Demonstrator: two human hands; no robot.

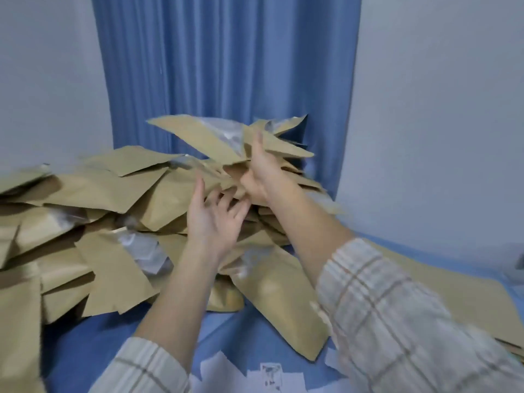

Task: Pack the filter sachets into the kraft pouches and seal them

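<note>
right hand (259,177) grips raised kraft pouches (215,140) above heap (113,194) | left hand (215,217) spread, empty, just below | heap crowds blue surface (249,330); curtain (226,66) behind; white papers (269,375) nearest

Tan paper, blue cloth, checked sleeves

The pouches (107,199) are plain kraft tan, some with a clear, silvery-grey window. The curtain (224,66) behind is mid blue, the walls (439,109) pale grey-white, and the surface (93,344) below is blue as well. The sleeves (397,321) are cream with a brown and grey check. The paper slips (272,375) are white with faint dark print.
</note>
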